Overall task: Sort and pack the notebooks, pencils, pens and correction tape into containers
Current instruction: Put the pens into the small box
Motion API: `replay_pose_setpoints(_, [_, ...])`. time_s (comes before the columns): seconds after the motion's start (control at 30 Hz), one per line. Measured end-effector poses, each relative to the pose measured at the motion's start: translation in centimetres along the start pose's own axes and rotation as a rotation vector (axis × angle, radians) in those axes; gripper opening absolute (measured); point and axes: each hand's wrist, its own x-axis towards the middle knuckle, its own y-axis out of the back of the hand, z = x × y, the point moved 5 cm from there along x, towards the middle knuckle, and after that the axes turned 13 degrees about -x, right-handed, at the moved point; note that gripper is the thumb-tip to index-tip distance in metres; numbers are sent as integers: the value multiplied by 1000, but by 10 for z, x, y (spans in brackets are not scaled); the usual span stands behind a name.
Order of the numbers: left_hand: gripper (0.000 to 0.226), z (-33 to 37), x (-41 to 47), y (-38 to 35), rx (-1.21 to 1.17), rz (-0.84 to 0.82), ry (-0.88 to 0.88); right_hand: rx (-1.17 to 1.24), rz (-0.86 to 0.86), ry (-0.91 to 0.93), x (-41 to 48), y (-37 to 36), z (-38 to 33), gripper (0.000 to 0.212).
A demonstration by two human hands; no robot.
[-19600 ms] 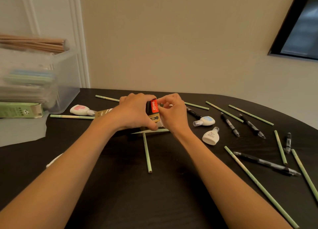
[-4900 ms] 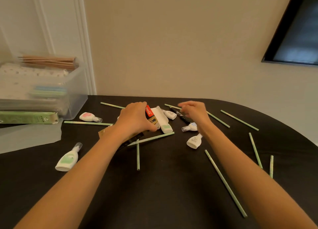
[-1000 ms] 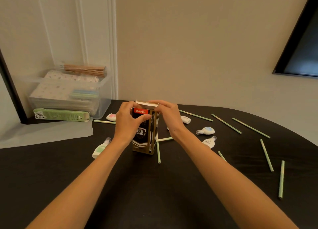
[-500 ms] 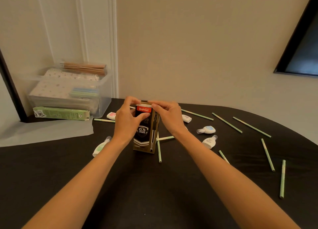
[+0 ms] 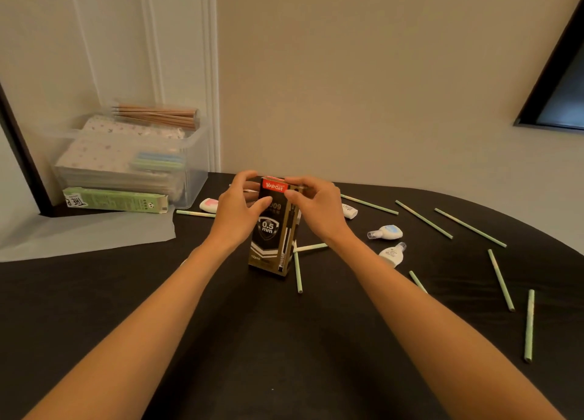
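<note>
Gripping box [image 5: 268,233]: left hand [image 5: 236,213], right hand [image 5: 317,209].

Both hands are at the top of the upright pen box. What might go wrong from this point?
The pen box stands on its narrow end; pressing by the left hand and right hand at its top may tip it. A falling box could scatter the pencil at its base.
</note>
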Motion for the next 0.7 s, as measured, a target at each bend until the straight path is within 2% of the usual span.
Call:
replay_pose_setpoints(0.13, [44, -21, 19, 6, 32, 40, 187, 128, 110, -242, 24, -6, 16, 4])
replay_pose_setpoints(0.2, [38, -26, 33, 9, 55, 45, 230, 261, 154, -374, 41, -9, 24, 17])
replay_pose_setpoints(0.37, [33, -36, 85, 31, -52, 173, 257, 483, 264, -566, 100, -18, 28, 22])
replay_pose_setpoints(0.47, [40, -41, 106, 43, -246, 248, 398, 623, 330, -702, 119, -28, 27, 22])
replay_pose_setpoints(0.5, [43, -40, 131, 58, -321, 254, 474, 663, 300, -749, 147, -40, 15, 21])
replay_pose_setpoints(0.6, [40, -36, 140, 60, -269, 192, 516, 702, 249, -748, 160, -49, 10, 15])
replay_pose_setpoints(0.7, [33, -25, 175, 93, -224, 255, 551, 738, 53, -762, 196, -63, -15, 40])
